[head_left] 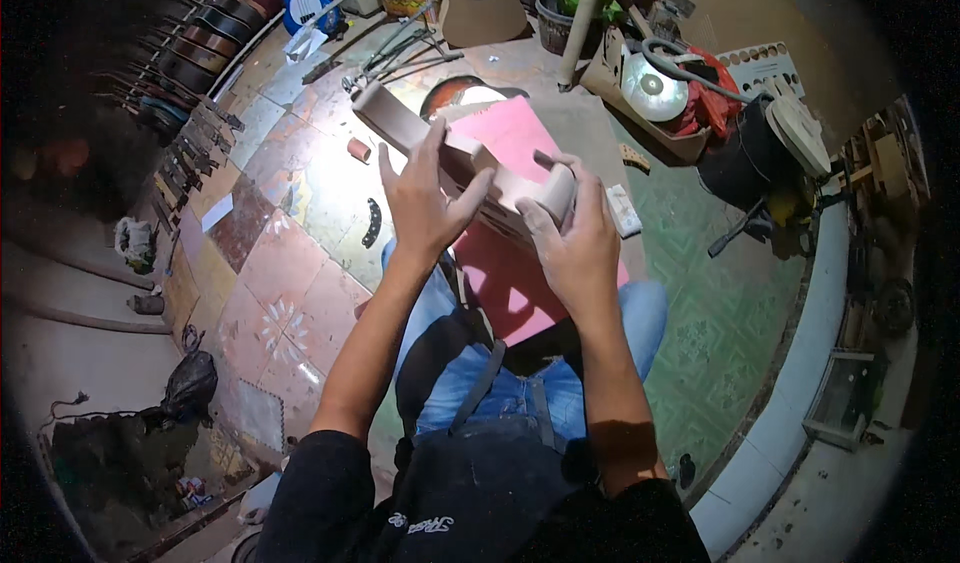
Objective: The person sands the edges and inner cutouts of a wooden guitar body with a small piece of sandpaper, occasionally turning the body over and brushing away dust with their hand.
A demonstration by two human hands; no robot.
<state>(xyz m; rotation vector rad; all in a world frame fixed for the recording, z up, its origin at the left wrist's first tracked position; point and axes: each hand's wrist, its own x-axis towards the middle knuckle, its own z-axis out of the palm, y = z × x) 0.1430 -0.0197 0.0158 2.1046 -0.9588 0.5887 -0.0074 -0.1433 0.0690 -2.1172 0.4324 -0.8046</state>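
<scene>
A long pale piece of shaped wood (388,116), with a step along it and a rounded block at its near end, is tilted diagonally above a pink board (505,298). My left hand (428,198) grips it around the middle, fingers over its side and thumb near the step. My right hand (578,233) is wrapped round the rounded end. The board lies between my jeans-clad knees, partly hidden by the wood and my hands. Just right of the board is a small whitish block (623,210).
Tiled floor (275,293) surrounds me, with a small cylinder (359,149) and dark curved piece (372,223). Guitars (205,48) line the upper left; a guitar body (478,13) stands ahead beside a bucket (553,28). A cluttered box (650,103) and black drum (730,163) are right.
</scene>
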